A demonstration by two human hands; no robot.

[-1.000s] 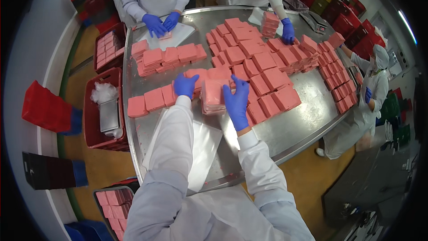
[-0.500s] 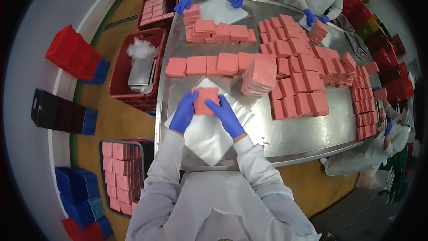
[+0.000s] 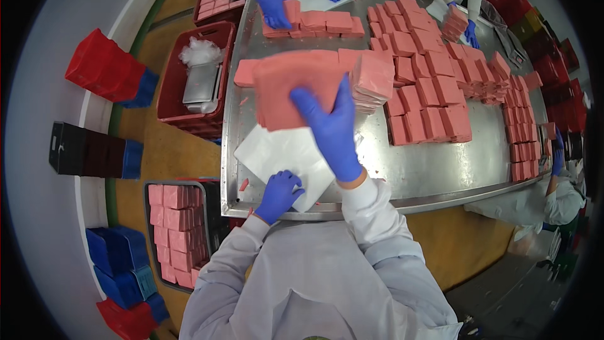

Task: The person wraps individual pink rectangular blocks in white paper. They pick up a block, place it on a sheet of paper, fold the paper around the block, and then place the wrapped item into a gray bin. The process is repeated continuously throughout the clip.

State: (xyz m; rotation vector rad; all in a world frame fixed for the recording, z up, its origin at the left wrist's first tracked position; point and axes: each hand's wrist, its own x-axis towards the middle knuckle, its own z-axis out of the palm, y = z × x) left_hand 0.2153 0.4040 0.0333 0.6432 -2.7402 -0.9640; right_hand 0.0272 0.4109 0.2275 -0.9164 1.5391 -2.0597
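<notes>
Raised over the table, a block of pink square meat slices (image 3: 296,91) is gripped by my right hand (image 3: 336,135), thumb and fingers on its near right side. Motion blurs it slightly. My left hand (image 3: 277,196) rests low at the near edge of a pile of white wrapping sheets (image 3: 283,154), fingers curled on the sheet's edge; the exact pinch is hard to see. Just right of the held block stands a tall stack of pink slices (image 3: 372,79). A row of similar blocks, partly hidden behind the held one, shows a pink block (image 3: 245,73) at its left end.
Many pink blocks (image 3: 418,56) cover the right of the steel table (image 3: 358,179). Co-workers' gloved hands (image 3: 272,9) work at the far edge, others at the right. A red crate (image 3: 167,110) and a black crate (image 3: 204,239) of pink blocks stand on the left.
Both hands were on the pink block over the sheets. My right hand has lifted it up and away alone; my left hand has let go and moved down to the sheets' near edge.
</notes>
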